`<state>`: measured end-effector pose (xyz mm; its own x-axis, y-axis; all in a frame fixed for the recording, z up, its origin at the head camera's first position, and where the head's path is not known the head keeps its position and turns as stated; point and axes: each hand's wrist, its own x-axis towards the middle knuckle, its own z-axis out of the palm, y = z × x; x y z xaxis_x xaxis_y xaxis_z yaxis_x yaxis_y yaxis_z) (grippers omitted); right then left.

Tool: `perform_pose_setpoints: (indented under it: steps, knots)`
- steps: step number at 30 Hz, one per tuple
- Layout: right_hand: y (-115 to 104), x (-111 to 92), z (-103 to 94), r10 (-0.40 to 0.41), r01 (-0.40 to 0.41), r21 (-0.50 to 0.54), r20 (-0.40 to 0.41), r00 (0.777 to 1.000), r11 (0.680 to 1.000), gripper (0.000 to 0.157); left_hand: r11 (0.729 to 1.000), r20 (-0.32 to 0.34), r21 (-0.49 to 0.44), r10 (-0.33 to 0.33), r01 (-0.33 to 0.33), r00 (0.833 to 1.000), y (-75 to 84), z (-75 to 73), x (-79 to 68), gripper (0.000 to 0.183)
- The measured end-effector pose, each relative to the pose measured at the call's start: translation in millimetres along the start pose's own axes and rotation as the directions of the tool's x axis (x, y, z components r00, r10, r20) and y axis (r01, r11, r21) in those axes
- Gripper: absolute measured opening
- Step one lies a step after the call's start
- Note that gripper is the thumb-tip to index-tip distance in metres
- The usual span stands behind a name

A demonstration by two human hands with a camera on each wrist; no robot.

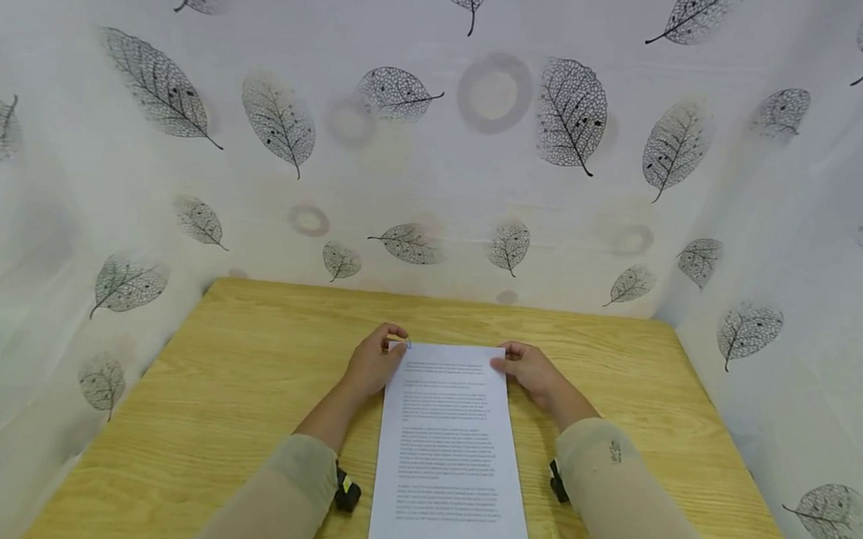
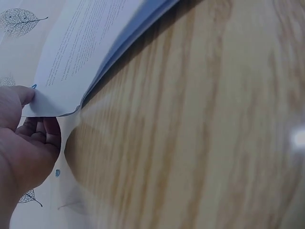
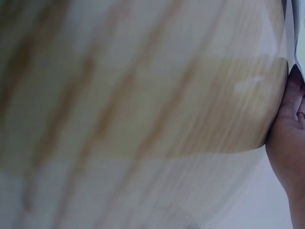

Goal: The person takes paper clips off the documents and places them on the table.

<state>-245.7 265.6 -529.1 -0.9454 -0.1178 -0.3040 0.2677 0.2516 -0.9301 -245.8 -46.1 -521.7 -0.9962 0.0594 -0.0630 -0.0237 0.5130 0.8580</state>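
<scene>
A stack of printed paper sheets (image 1: 449,446) lies lengthwise on the wooden table, its far edge between both hands. My left hand (image 1: 376,362) pinches the far left corner, thumb on top and fingers curled beneath. A small paper clip (image 1: 408,345) shows at that corner; in the left wrist view the clip (image 2: 34,86) looks blue beside the thumb. At the far right corner, my right hand (image 1: 533,373) pinches the sheets with its thumb over the print. The right wrist view catches only part of the right hand (image 3: 288,138) and a sliver of paper.
The wooden table (image 1: 241,406) extends on both sides of the paper. Behind it and at the sides hangs a white leaf-patterned curtain (image 1: 438,178). A black wrist camera (image 1: 346,491) sits under the left cuff, another wrist camera (image 1: 558,482) by the right cuff.
</scene>
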Motion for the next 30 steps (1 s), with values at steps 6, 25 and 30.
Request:
perform_pose_setpoints:
  steps: [6,25,30]
  knots:
    - [-0.4,0.3,0.3,-0.003,0.003,-0.001,-0.006,1.000,1.000,0.021,1.000,-0.006,0.011,0.008,-0.008,1.000,-0.8,3.2,-1.5,0.023]
    - [1.4,1.2,-0.6,-0.005,0.005,-0.006,-0.001,1.000,1.000,0.021,1.000,0.004,-0.015,-0.007,0.007,1.000,0.9,5.5,-3.9,0.028]
    - [1.8,1.1,-0.8,-0.015,0.015,0.009,0.008,1.000,1.000,0.019,0.998,0.028,-0.068,-0.015,0.016,1.000,-1.2,5.2,-3.4,0.029]
